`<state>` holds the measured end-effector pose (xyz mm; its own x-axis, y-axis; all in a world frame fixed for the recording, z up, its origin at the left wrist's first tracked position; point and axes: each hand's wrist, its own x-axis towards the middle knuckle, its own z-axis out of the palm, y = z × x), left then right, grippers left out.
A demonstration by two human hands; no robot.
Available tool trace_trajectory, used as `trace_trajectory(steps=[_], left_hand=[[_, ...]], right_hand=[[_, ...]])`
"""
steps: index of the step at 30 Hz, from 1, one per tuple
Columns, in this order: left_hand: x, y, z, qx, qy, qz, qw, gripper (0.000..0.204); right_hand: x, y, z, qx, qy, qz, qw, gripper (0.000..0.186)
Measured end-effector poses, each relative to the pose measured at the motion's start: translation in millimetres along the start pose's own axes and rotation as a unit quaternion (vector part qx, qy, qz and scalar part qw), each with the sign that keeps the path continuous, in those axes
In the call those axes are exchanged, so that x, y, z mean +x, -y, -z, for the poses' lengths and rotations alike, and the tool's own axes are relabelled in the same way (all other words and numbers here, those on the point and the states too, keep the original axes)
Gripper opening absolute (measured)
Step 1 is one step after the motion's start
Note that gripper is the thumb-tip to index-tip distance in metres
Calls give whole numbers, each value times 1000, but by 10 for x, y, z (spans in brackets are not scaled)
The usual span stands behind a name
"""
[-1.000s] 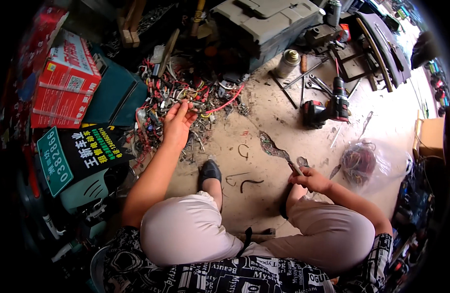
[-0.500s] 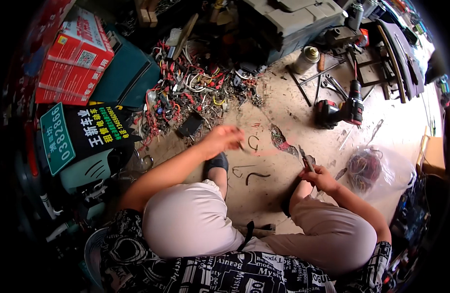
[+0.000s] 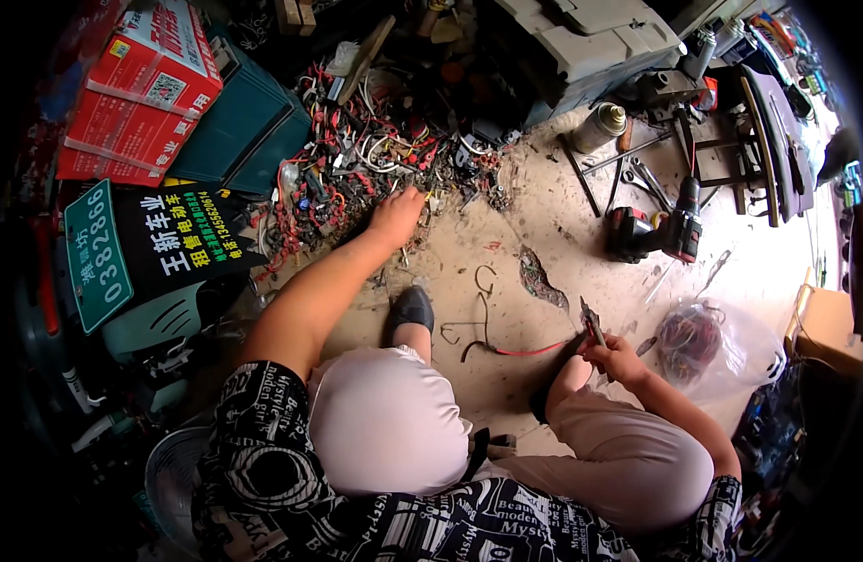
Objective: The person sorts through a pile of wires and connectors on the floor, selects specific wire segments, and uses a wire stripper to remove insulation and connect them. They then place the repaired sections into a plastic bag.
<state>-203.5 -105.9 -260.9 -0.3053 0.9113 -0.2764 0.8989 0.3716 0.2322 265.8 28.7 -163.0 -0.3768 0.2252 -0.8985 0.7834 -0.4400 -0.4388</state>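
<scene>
At the near edge of a tangled heap of cut wires and connectors (image 3: 384, 150), my left hand (image 3: 399, 221) reaches down with its fingers curled together. Their tips are partly hidden, and I cannot make out what is in them. My right hand (image 3: 619, 359), by my right shin, is closed round a pair of pliers (image 3: 591, 325) with a red handle, jaws pointing away from me. A thin red wire (image 3: 532, 352) lies on the floor between my feet, its left end reaching a dark one. Dark curved wire pieces (image 3: 486, 304) lie close by.
A cordless drill (image 3: 679, 220), wrenches (image 3: 649, 178) and a spray can (image 3: 600, 126) are on the floor at the right. A clear plastic bag (image 3: 726, 351) holds coiled wire. Boxes (image 3: 136, 108) stand at the left, a large grey case (image 3: 590, 47) at the back.
My left hand has moved away from me to the wire heap. The red wire now shows plainly on the floor beside my right foot. My right hand still grips the pliers.
</scene>
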Motion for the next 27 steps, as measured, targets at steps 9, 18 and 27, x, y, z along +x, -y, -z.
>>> trace_trajectory(steps=[9, 18, 27], left_hand=[[-11, 37, -53, 107, -22, -11, 994, 14], [-152, -256, 501, -781, -44, 207, 587, 10], [-152, -987, 788, -847, 81, 112, 514, 19]], right_hand=[[-89, 26, 7, 5, 1, -24, 1000, 17], [-29, 30, -53, 7, 6, -12, 1000, 22], [-84, -68, -13, -64, 1, -28, 998, 36]])
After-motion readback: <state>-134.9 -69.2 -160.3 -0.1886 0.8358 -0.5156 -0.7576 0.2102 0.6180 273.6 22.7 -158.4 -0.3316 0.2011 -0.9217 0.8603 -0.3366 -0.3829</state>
